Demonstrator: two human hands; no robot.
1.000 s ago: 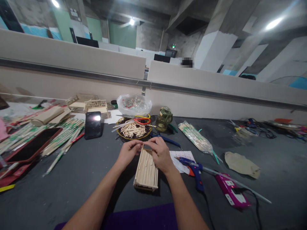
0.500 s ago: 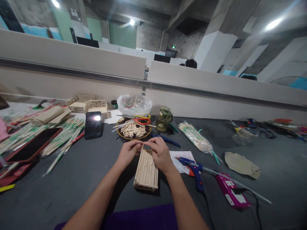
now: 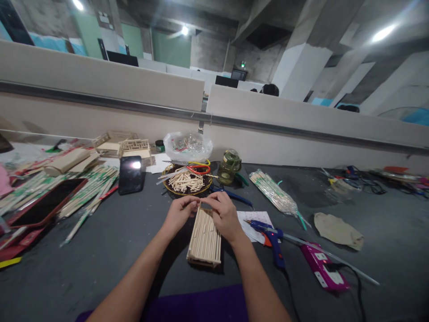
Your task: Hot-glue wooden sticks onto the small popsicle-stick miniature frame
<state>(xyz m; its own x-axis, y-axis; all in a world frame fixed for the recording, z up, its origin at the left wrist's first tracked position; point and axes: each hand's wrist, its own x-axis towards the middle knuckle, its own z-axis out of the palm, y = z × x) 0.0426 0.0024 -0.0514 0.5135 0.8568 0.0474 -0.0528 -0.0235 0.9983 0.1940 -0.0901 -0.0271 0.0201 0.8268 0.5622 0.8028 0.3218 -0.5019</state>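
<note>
A small rectangular structure of pale round wooden sticks (image 3: 204, 237) lies on the dark table, its long side pointing away from me. My left hand (image 3: 180, 217) is at its far left corner, thumb and index finger pinched together; whatever is between them is too small to make out. Over the far right edge curls my right hand (image 3: 225, 215), gripping the structure, with its index finger reaching across to the left fingertips. The far end of the structure is partly hidden by the fingers.
Beyond the hands stands a basket of short cut sticks (image 3: 187, 182) with scissors (image 3: 199, 169) on it. A blue glue gun (image 3: 275, 243), a pink power strip (image 3: 323, 266) and a bagged stick bundle (image 3: 273, 190) lie right. Phones (image 3: 130, 175) and wrapped sticks (image 3: 89, 192) lie left.
</note>
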